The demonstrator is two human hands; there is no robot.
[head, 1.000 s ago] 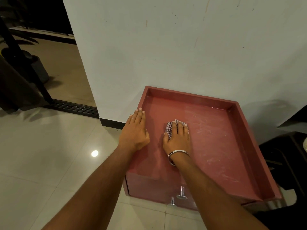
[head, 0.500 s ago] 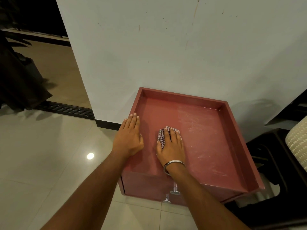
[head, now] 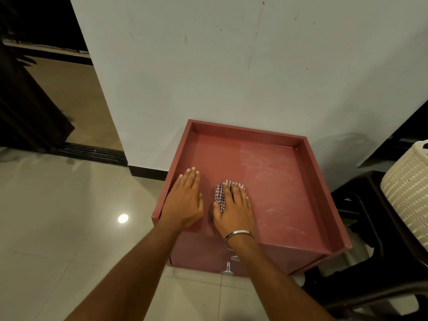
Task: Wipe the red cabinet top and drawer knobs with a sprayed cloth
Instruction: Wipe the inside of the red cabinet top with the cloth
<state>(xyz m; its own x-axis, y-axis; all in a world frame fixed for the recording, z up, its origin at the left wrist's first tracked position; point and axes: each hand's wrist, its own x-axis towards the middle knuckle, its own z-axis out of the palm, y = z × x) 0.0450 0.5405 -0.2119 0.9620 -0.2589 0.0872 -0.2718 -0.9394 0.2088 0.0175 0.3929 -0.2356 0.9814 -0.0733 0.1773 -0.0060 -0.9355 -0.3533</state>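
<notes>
The red cabinet (head: 273, 163) stands against a white wall, its top a shallow tray with raised rims. My right hand (head: 234, 206), with a metal bangle on the wrist, lies flat on a folded checkered cloth (head: 220, 194) and presses it onto the left part of the top. My left hand (head: 185, 200) rests flat on the top by the left rim, fingers together, holding nothing. The right half of the top shows pale dusty smears (head: 271, 179). Two metal drawer knobs (head: 228, 269) stick out of the front, below my right wrist.
Glossy beige floor tiles (head: 58, 216) spread to the left, with a lamp reflection. A dark doorway and sliding track (head: 92, 154) lie at the left. A dark plastic stool (head: 361, 205) and a cream woven basket (head: 407, 193) stand close on the right.
My right hand has drawn the cloth back toward the cabinet's front edge. My left hand stays flat by the left rim. The view has shifted, bringing the basket in.
</notes>
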